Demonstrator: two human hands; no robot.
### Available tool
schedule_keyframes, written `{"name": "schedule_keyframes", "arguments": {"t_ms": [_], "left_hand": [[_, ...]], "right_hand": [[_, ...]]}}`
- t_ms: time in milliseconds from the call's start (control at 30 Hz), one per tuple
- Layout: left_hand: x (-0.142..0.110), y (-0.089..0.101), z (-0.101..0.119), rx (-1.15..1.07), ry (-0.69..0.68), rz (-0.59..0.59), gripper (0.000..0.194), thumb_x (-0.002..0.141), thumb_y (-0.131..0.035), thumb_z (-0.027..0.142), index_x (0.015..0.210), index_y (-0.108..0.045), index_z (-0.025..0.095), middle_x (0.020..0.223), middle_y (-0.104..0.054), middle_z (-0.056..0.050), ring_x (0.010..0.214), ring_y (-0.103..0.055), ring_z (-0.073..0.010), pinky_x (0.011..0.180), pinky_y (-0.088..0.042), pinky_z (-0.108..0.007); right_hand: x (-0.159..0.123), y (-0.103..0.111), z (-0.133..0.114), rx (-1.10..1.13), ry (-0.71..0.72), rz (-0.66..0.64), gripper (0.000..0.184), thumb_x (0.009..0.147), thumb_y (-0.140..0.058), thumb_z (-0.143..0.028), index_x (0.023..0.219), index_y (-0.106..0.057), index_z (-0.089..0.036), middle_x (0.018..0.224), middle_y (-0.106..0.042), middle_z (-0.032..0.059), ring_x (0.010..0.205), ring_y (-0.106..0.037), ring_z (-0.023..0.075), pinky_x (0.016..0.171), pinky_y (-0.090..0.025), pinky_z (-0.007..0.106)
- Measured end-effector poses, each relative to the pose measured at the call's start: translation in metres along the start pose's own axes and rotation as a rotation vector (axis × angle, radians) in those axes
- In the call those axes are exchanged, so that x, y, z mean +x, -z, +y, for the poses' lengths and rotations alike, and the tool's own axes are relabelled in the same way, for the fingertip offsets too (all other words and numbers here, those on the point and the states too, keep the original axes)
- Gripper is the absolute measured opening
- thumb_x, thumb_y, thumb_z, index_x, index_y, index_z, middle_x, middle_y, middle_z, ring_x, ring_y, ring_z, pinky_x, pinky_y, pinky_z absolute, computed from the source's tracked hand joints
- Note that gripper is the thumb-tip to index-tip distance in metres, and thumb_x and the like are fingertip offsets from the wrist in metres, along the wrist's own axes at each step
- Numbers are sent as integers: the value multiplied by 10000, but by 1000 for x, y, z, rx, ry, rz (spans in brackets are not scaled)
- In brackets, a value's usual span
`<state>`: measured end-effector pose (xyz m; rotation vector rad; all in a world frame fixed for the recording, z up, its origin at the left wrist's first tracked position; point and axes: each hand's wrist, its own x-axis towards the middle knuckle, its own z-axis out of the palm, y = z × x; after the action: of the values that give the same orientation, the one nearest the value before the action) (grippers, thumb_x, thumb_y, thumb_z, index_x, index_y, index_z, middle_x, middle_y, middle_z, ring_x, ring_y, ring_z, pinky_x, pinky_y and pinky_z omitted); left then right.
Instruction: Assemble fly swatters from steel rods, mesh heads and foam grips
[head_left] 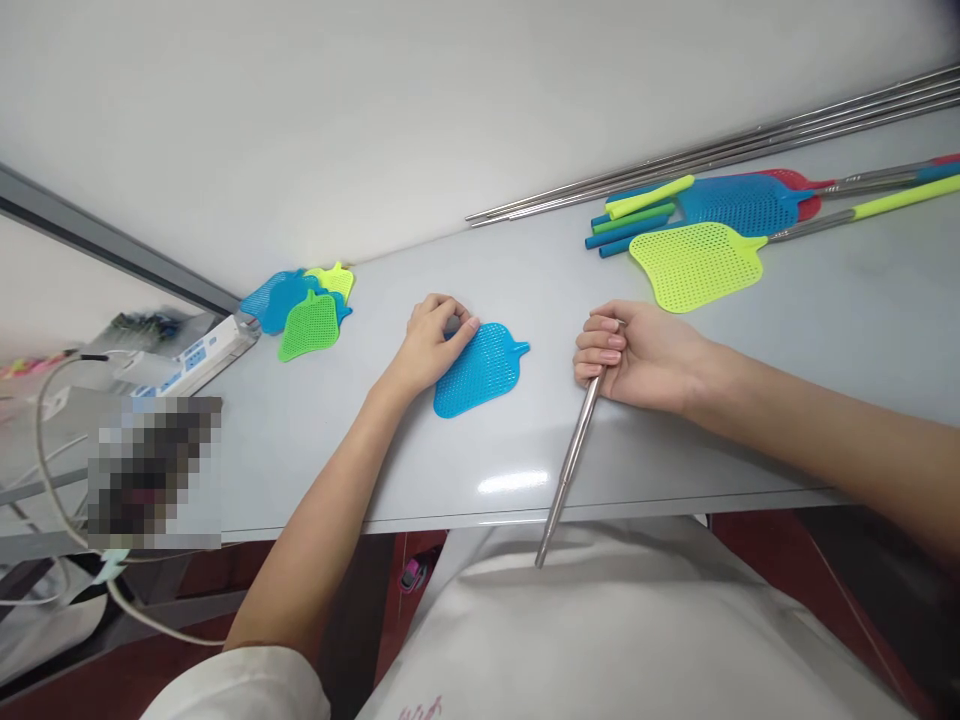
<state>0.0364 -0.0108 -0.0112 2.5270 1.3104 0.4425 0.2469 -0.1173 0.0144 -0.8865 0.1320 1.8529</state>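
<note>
There are two hands (pixel 436 342) (pixel 611 345), one held rod (pixel 570 460), one touched blue swatter head (pixel 481 372) and three handled swatters (pixel 697 265).

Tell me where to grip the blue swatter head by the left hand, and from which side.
Pinch the blue swatter head by its narrow stub, probably best from the right: the stub juts out that way, while the broad part looks flat on the table and the left hand is at its far-left corner.

The blue perforated swatter head (pixel 481 372) is left of a slanting metal rod (pixel 571 460).
</note>
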Motion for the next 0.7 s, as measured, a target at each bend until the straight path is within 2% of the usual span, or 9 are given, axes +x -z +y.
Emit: {"name": "schedule_keyframes", "arguments": {"t_ms": [333,500,600,700], "left_hand": [[-1,-1,2,-52,-70,13,263,880,-410,395,846,-554,178,956,-548,-50,957,-482,-166,899,-369,-316],[-1,-2,4,-103,-83,52,278,887,-396,401,890,-552,171,939,-564,-42,940,-496,-150,894,-369,-289],[-1,-2,6,-178,-46,102,317,882,-392,429,950,-550,162,981,-565,-53,960,-501,-152,891,-370,-286],[-4,-2,15,-401,9,97,416,882,-326,504,974,-563,174,1033,-570,-57,996,-514,-164,853,-390,-281]], "right_hand": [[4,-1,-8,79,101,3,267,670,-393,-81,594,-161,-190,444,-159,-60,386,-152,60,388,-210,197],[5,-2,-20,123,234,17,265,676,-372,-95,590,-142,-192,428,-154,-55,371,-143,65,376,-215,209],[4,-3,-26,184,323,18,257,692,-355,-102,585,-138,-190,423,-151,-51,362,-145,64,369,-212,211],[2,-4,-30,247,404,18,265,719,-333,-122,585,-114,-185,424,-147,-43,364,-149,68,368,-226,214]]}}
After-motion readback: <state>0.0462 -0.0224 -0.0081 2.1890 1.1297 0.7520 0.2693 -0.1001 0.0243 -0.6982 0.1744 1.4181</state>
